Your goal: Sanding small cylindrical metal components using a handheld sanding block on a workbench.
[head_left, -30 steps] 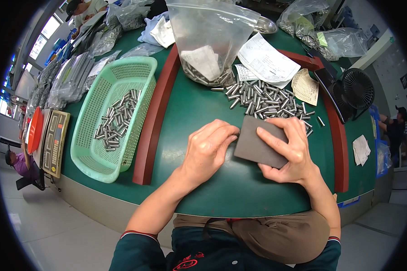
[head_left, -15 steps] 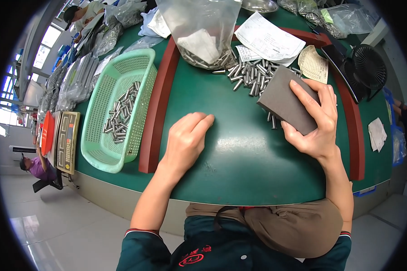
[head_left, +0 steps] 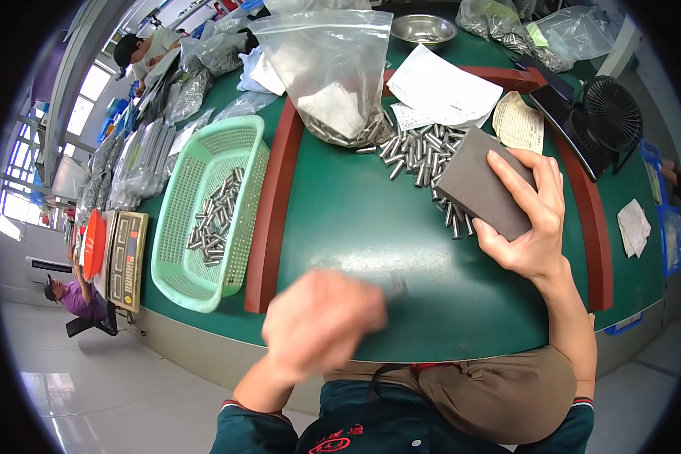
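Dark grey and flat-faced, the rectangular block [head_left: 480, 178] is clamped in the right hand [head_left: 536, 216], whose fingers spread across its upper face while the thumb presses its near edge. It is tilted over the green table [head_left: 340, 234] and hides part of a heap of silvery metal pins [head_left: 412, 159]; whether it touches the table cannot be told. The left hand [head_left: 324, 321], well apart from the right, is curled and blurred, nearer the person than the block and to its left; a small grey smear shows just beside its fingertips, and whether they grip anything cannot be told.

The pins spill out from the block's far left side. Beyond them stands a clear zip-top bag [head_left: 340, 57] with more pins and a white slip inside. Straight beyond the block lie a white paper sheet [head_left: 443, 83] and a tan paper tag [head_left: 517, 121]; further beyond sits a round metal bowl [head_left: 424, 30]. To the block's right are a black fan [head_left: 613, 113] and a white cloth [head_left: 633, 227]. Well to its left, past a dark red bar [head_left: 272, 227], a pale green perforated basket [head_left: 175, 261] holds loose pins, with a scale [head_left: 129, 261] further left again
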`<state>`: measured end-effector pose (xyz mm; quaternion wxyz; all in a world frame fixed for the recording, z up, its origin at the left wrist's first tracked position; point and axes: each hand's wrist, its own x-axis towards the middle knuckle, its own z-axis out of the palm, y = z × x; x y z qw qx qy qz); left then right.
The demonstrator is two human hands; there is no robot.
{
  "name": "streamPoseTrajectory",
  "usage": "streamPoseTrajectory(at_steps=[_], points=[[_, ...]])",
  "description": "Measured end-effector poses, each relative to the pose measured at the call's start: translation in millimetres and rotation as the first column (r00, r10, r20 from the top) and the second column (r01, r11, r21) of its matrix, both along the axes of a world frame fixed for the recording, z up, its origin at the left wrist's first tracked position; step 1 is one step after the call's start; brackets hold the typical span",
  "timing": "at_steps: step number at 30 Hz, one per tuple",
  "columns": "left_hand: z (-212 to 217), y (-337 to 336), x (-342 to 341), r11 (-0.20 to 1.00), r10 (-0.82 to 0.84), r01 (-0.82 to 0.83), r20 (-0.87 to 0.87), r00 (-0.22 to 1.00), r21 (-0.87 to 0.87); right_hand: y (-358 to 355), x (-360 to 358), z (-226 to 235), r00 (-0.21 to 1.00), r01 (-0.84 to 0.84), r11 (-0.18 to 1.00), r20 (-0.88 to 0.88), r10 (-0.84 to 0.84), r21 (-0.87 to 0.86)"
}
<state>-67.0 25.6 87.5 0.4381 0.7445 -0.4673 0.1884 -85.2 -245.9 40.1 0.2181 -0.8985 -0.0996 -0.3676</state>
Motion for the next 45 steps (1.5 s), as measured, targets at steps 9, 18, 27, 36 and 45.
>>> streamPoseTrajectory(at_steps=[9,18,27,36,45], points=[[9.3,-9.7,8.4,0.98,-0.184,0.199,-0.281,0.942,0.027,3.1,1.3,2.5,0.999,-0.043,0.997,-0.013,0.044,0.064],[-61.3,-25.7,65.5,0.87,-0.451,-0.168,-0.886,0.106,-0.463,11.4,1.4,-3.5,0.992,-0.089,0.994,-0.089,0.094,0.059],[-64.8,-18.5,64.4,0.854,-0.451,-0.259,-0.891,0.061,-0.45,8.9,3.1,-6.0,0.99,-0.084,0.995,-0.113,0.089,0.046],[-68.6,-18.4,58.8,0.849,-0.468,-0.233,-0.88,0.081,-0.474,10.9,1.0,-6.8,0.983,-0.115,0.993,-0.144,0.118,0.026],[-69.8,-16.1,60.5,0.859,-0.481,-0.219,-0.876,-0.039,-0.462,19.7,1.7,-1.3,0.928,-0.343,0.938,-0.137,0.347,0.052]])
